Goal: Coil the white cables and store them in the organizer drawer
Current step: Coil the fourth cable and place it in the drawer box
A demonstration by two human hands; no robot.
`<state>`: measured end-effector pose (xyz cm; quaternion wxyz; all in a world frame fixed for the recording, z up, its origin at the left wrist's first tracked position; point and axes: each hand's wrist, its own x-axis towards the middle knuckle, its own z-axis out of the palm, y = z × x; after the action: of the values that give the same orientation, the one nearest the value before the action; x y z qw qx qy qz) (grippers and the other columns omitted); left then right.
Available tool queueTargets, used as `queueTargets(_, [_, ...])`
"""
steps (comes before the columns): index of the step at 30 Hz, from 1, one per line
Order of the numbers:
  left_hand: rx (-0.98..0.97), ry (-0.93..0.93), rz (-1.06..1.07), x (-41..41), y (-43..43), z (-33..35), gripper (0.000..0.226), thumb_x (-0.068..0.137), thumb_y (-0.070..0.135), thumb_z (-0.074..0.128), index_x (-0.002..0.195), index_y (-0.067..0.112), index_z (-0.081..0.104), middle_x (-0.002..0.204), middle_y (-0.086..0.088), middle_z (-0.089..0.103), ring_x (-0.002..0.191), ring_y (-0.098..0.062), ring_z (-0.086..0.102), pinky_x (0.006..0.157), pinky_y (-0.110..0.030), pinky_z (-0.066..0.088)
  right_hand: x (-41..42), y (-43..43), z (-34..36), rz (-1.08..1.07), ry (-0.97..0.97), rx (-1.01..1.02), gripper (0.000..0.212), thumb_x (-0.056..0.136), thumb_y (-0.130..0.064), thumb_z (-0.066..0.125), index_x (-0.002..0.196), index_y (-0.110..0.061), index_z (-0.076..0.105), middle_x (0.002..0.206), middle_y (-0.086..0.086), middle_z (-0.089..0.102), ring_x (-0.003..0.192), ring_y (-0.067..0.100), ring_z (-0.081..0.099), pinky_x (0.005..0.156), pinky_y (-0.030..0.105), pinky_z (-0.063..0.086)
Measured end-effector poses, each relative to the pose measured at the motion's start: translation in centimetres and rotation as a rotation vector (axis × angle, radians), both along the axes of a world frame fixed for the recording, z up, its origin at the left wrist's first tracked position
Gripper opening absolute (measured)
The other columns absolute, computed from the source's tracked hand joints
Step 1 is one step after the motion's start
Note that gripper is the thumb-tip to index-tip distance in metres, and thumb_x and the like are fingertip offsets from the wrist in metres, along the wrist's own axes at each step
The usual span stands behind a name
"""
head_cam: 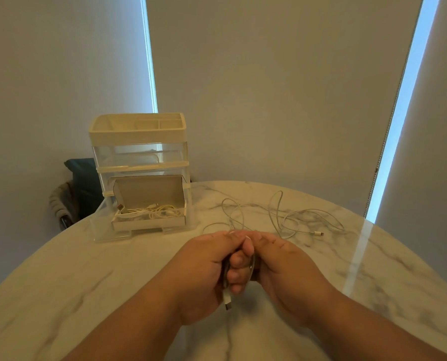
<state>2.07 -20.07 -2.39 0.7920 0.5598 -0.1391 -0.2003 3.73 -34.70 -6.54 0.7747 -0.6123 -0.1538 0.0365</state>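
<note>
Gripping a white cable (227,295) btwn them, both hands meet over the bench (60,282) centre. Left hand (201,269) & right hand (282,264) have fingers curled round it, USB plug hanging just below. Loose cable loops (284,220) lie just beyond the hands, spreading right. Organizer (139,136) stands rear left w/ its bottom drawer (144,227) pulled out. Inside it an open cardboard box (149,188) holds coiled cables (154,211).
</note>
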Motion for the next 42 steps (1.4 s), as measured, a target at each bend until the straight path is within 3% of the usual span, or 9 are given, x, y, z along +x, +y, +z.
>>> queueTargets(3, [-0.037, -0.003, 0.185, 0.7, -0.4, -0.5, 0.03, 0.1, 0.022, 0.045, 0.08, 0.004, 0.059, 0.058, -0.005, 0.045, 0.048, -0.016, 0.042, 0.047, -0.027, 0.04, 0.3, -0.6, 0.2, -0.273, 0.046, -0.021, 0.032, 0.095, -0.05, 0.053, 0.108, -0.026, 0.071, 0.1, 0.011, 0.067, 0.084, 0.026, 0.062, 0.071, 0.045, 0.048])
queueTargets(6, [-0.116, 0.006, 0.372, 1.2, -0.5, -0.6, 0.033, 0.102, 0.023, 0.044, 0.087, 0.001, 0.062, 0.061, -0.007, 0.057, 0.052, -0.017, 0.053, 0.054, -0.028, 0.047, -0.5, -0.8, 1.0, -0.315, 0.034, -0.068, 0.044, 0.079, -0.058, 0.07, 0.091, -0.017, 0.06, 0.074, -0.001, 0.058, 0.068, 0.016, 0.052, 0.064, 0.032, 0.04])
queueTargets(9, [-0.134, 0.0, 0.439, 1.2, -0.5, -0.7, 0.036, 0.102, 0.026, 0.044, 0.094, -0.001, 0.065, 0.07, -0.011, 0.064, 0.061, -0.019, 0.06, 0.065, -0.032, 0.05, -2.0, 0.3, 1.6, -0.222, -0.181, -0.335, 0.031, 0.08, -0.028, 0.08, 0.076, -0.008, 0.056, 0.056, -0.009, 0.056, 0.053, 0.004, 0.05, 0.055, 0.019, 0.041])
queueTargets(13, [-0.123, 0.01, 0.52, 1.1, -1.0, -1.0, 0.035, 0.102, 0.027, 0.046, 0.096, -0.001, 0.067, 0.077, -0.013, 0.068, 0.066, -0.02, 0.063, 0.067, -0.035, 0.052, -2.3, 0.9, 0.9, -0.326, -0.254, -0.548, 0.033, 0.065, -0.034, 0.089, 0.076, -0.015, 0.063, 0.068, -0.003, 0.068, 0.056, 0.006, 0.054, 0.058, 0.027, 0.048])
queueTargets(23, [-0.261, 0.069, 0.54, 1.0, -1.6, -1.0, 0.033, 0.102, 0.026, 0.047, 0.1, -0.001, 0.067, 0.09, -0.018, 0.073, 0.076, -0.021, 0.071, 0.068, -0.03, 0.058, -2.6, 2.1, 0.6, -0.395, -0.458, -0.691, 0.006, 0.085, -0.021, 0.07, 0.083, -0.026, 0.067, 0.075, -0.009, 0.068, 0.066, 0.011, 0.062, 0.06, 0.02, 0.05])
queueTargets(31, [-0.249, 0.041, 0.501, 0.9, -0.9, -0.8, 0.032, 0.102, 0.022, 0.044, 0.098, -0.003, 0.064, 0.074, -0.013, 0.066, 0.068, -0.022, 0.065, 0.07, -0.033, 0.054, -1.8, 1.0, 0.6, -0.406, -0.381, -0.701, 0.017, 0.08, -0.021, 0.077, 0.076, -0.03, 0.063, 0.074, -0.01, 0.066, 0.067, 0.006, 0.059, 0.059, 0.018, 0.045])
queueTargets(36, [-0.206, 0.029, 0.338, 1.2, -0.3, -0.7, 0.027, 0.1, 0.02, 0.046, 0.09, 0.0, 0.062, 0.063, -0.008, 0.055, 0.055, -0.018, 0.054, 0.061, -0.032, 0.048, -0.5, -0.8, 0.1, -0.122, 0.053, -0.193, 0.043, 0.056, -0.028, 0.088, 0.09, -0.018, 0.065, 0.093, 0.019, 0.066, 0.08, 0.018, 0.063, 0.075, 0.036, 0.048])
queueTargets(39, [-0.205, 0.015, 0.211, 0.9, -0.3, -0.6, 0.025, 0.097, 0.021, 0.048, 0.088, 0.0, 0.059, 0.061, -0.009, 0.053, 0.052, -0.018, 0.051, 0.054, -0.03, 0.048, -0.5, -1.2, 1.0, 0.237, 0.183, 0.281, 0.043, 0.082, -0.034, 0.066, 0.11, -0.002, 0.069, 0.096, 0.016, 0.067, 0.082, 0.022, 0.064, 0.078, 0.034, 0.052])
queueTargets(42, [-0.192, -0.002, 0.089, 0.4, -0.4, -0.7, 0.024, 0.091, 0.023, 0.051, 0.082, 0.002, 0.058, 0.059, -0.009, 0.052, 0.05, -0.019, 0.051, 0.051, -0.03, 0.049, -0.8, -0.3, 1.6, 0.258, 0.131, 0.244, 0.023, 0.093, -0.025, 0.058, 0.087, -0.005, 0.068, 0.076, 0.006, 0.06, 0.066, 0.014, 0.053, 0.066, 0.027, 0.045])
